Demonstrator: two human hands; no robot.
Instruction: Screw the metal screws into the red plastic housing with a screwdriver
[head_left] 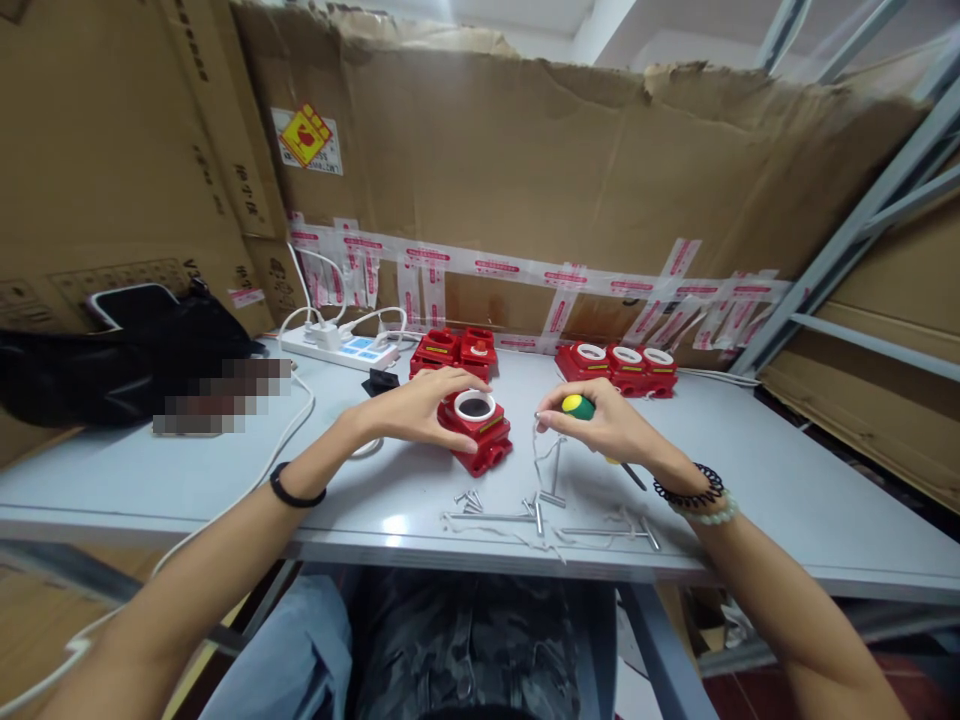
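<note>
My left hand (431, 408) is wrapped round a red housing (484, 445) with a white ring (475, 404) on top, thumb and fingers on either side of it. To the right, my right hand (589, 415) is closed on a screwdriver with a green and yellow handle (579, 406), its shaft pointing down and right. Its thumb and forefinger pinch a small metal piece, too small to name, with a whitish string (536, 455) hanging below. Several screws (469, 500) and metal T-shaped rods (495, 517) with string lie near the table's front edge.
Red housings with white rings (619, 370) stand at the back right, more red parts (450, 350) at the back centre. A power strip (341, 347) with white cables and a black bag (127, 360) are at left. Cardboard (525, 170) walls the back.
</note>
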